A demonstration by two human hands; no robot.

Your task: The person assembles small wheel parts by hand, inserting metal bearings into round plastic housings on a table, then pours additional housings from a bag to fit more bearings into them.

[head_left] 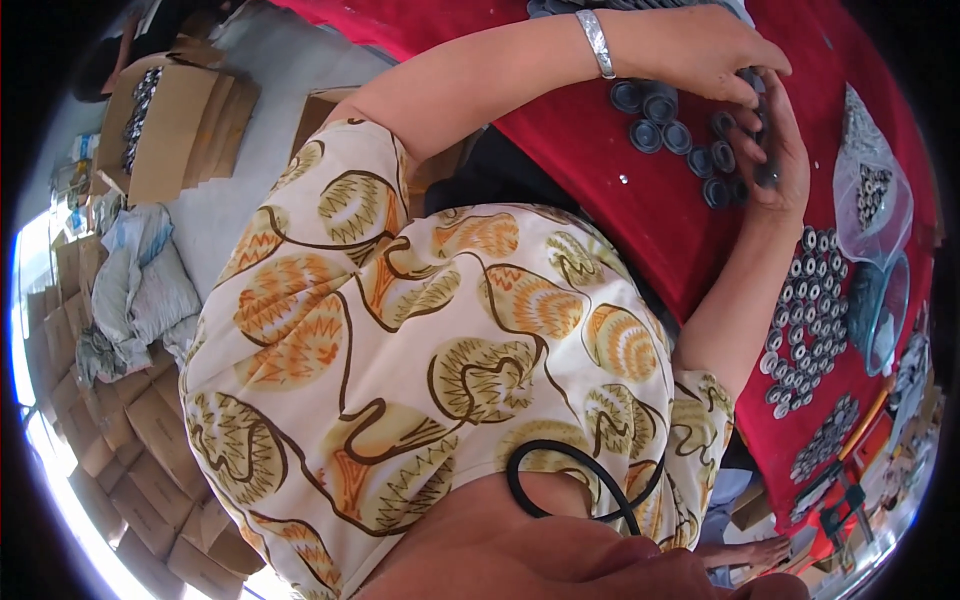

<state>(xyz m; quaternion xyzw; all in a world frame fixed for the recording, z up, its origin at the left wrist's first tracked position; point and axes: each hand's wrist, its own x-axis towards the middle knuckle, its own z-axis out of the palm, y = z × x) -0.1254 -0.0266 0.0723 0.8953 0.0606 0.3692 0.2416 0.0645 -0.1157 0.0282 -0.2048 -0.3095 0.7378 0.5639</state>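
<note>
My left hand (700, 55), with a silver bracelet at the wrist, reaches in over a red-covered table. Its fingers bend down and meet the fingertips of my right hand at small dark round caps (744, 76). My right hand (788, 150) curls its fingers around dark round caps (768, 176), partly hidden by the fingers. Just beside the hands, several loose dark cup-shaped caps (676, 137) lie on the red cloth (600, 180). More dark pieces sit under and behind my left wrist.
Rows of grey ring-shaped parts (805, 310) cover the table's right side. Near them lie a clear bag of parts (872, 195) and a teal plastic basin (880, 315). Cardboard boxes (160, 130) and sacks (145, 275) stand at left. Another person's hand (760, 552) shows at lower right.
</note>
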